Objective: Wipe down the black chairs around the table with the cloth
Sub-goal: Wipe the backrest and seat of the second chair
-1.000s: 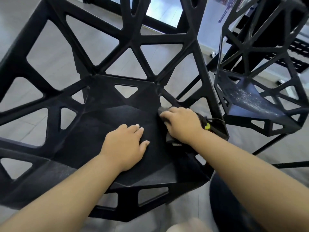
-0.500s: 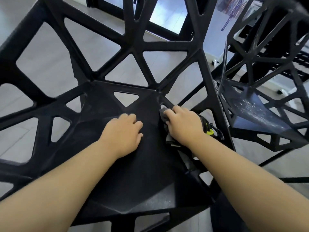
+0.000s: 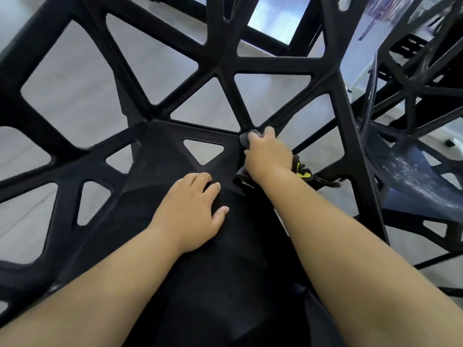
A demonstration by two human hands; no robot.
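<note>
Right hand (image 3: 268,156) slid up the black chair (image 3: 155,161), fingers clutching the cloth (image 3: 246,139) — left hand (image 3: 190,209) with fingers relaxed; grey floor (image 3: 75,83) below.

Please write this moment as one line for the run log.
right hand: grips dark grey cloth against black lattice plastic chair, rear seat corner | left hand: rests on seat | second black chair: seat dusty
</note>
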